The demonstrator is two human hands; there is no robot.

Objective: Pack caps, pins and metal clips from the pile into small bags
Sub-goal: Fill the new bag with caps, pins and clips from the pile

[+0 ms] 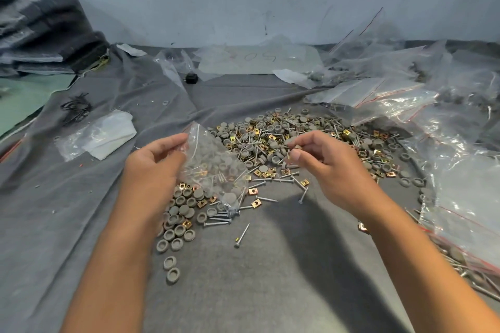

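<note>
I am gripping the half-filled small bag (pixel 213 167) at frame centre with my left hand (pixel 154 162) while my right hand (pixel 319 159) is pinching small parts above the pile (pixel 284 143), probably needing dropping into the bag's mouth next.

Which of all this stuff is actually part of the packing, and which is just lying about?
In use: small bag in left hand; pieces pinched in right hand; pile of caps, pins, clips.

Lying about: black wire bits, folded cloth, small black object.
</note>
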